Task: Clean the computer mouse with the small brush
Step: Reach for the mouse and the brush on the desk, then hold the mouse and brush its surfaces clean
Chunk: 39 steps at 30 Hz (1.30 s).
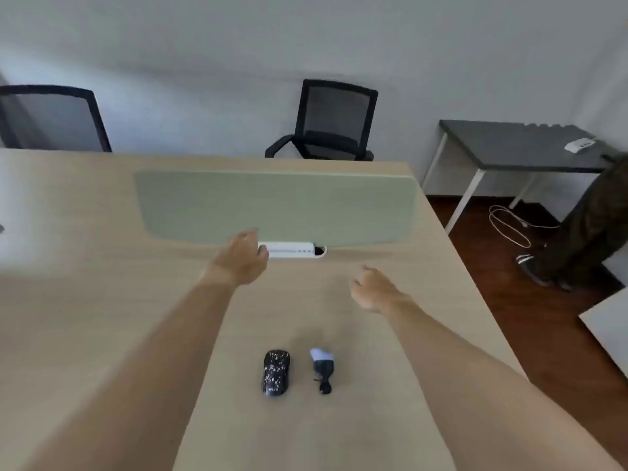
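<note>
Head view: mouse (275,373) and brush (322,368) side by side on bench (102,300), near, ready for pickup. Left hand (242,258), right hand (373,289) beyond them, loosely open, empty.

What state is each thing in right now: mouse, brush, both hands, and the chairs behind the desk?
Mouse: flat on the desk, untouched.
Brush: lying beside the mouse on its right, apart from it, pale bristles pointing away, not held.
Left hand: empty, stretched forward near the white strip.
Right hand: empty, fingers loosely curled.
Chairs: unoccupied.
</note>
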Tool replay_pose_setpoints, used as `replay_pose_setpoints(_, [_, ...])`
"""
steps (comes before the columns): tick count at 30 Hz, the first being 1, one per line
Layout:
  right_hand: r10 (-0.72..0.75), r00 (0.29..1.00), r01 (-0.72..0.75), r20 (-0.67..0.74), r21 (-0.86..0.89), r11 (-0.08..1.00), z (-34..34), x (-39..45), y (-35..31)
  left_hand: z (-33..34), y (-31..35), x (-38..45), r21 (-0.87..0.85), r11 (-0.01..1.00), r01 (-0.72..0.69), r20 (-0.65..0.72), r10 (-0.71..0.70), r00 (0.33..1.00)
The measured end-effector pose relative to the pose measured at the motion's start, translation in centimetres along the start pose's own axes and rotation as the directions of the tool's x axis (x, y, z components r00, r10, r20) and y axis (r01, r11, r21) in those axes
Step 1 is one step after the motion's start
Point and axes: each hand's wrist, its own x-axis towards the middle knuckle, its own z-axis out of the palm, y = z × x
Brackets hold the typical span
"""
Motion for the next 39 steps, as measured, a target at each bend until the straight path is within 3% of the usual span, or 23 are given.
replay_pose_setpoints(6, [0.172, 0.916, -0.216, 0.363, 0.083, 0.973, 10.3, -3.7, 1.6, 8.8, -3.4, -7.6, 0.023, 0.988, 0.153, 0.233, -0.155, 0.960])
replay_pose_setpoints(10, [0.189, 0.923, -0.243, 0.335, 0.127, 0.962, 15.5, -5.0, 2.2, 14.0, -5.5, -13.1, 0.023, 0.954, 0.298, 0.346, -0.288, 0.893])
replay_pose_setpoints(13, [0.145, 0.955, -0.191, 0.258, 0.167, 0.967, 17.7, -5.0, 2.8, 16.8, -6.6, -15.2, -0.004, 0.927, 0.374, 0.351, -0.349, 0.869])
replay_pose_setpoints(16, [0.056, 0.987, -0.092, 0.149, 0.251, 0.964, 18.6, -3.7, 3.5, 19.1, -7.4, -15.1, -0.087, 0.938, 0.335, 0.245, -0.306, 0.920])
replay_pose_setpoints(20, [-0.096, 0.994, 0.105, -0.054, 0.208, 0.973, 18.6, -0.5, 4.2, 21.9, -7.3, -14.1, -0.143, 0.979, 0.148, -0.001, -0.149, 0.989])
replay_pose_setpoints(27, [-0.284, 0.881, 0.421, -0.379, 0.351, 0.837, 18.4, 5.7, 3.6, 25.5, -8.1, -10.5, -0.166, 0.982, -0.095, -0.289, 0.044, 0.956])
replay_pose_setpoints(31, [-0.381, 0.846, 0.516, -0.372, 0.400, 0.757, 19.3, 6.6, 3.6, 27.0, -9.3, -10.6, -0.200, 0.970, -0.137, -0.364, 0.057, 0.930])
replay_pose_setpoints(34, [-0.452, 0.839, 0.543, -0.302, 0.433, 0.719, 20.1, 6.8, 3.7, 27.6, -9.5, -10.7, -0.136, 0.982, -0.128, -0.391, 0.065, 0.918])
replay_pose_setpoints(39, [-0.480, 0.817, 0.576, -0.319, 0.429, 0.696, 20.4, 6.3, 2.9, 28.2, -9.4, -10.9, -0.056, 0.993, -0.101, -0.447, 0.066, 0.892])
